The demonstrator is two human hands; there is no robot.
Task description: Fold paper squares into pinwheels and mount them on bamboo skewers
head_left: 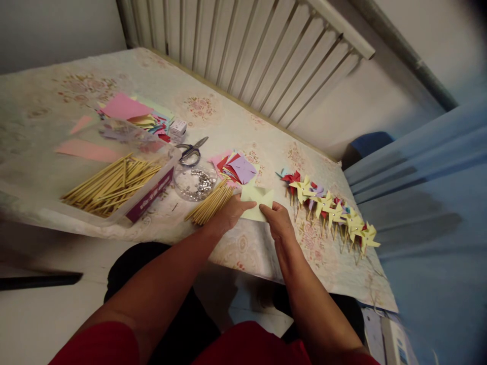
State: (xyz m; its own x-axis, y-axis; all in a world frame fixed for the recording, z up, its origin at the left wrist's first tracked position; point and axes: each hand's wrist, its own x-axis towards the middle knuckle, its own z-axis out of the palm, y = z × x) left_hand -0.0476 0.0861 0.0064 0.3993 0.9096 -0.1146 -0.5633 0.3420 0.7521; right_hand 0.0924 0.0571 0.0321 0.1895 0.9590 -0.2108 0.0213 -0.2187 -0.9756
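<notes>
Okay, from my remote seat I get left hand point(230, 211) and right hand point(280, 222) both pinched closed on one pale yellow paper point(254, 195), thumbs on top, fingers underneath mostly hidden from me. Paper is between the hands, above the near part of the flowered tablecloth point(243, 246); gripped from two sides, probably to keep it steady. Stick bundle point(209, 204) lies just beside the left hand, colored sheets point(243, 169) just beyond the paper, clear dish point(181, 185) of silvery bits farther left: I'd judge all parked for easy reach. Scissors point(192, 152) lie past the dish, blades away. Plastic tub point(152, 196) of sticks looks like spare stock. Pinwheels point(335, 213) rowed off right, well apart, presumably so they don't get crushed.
</notes>
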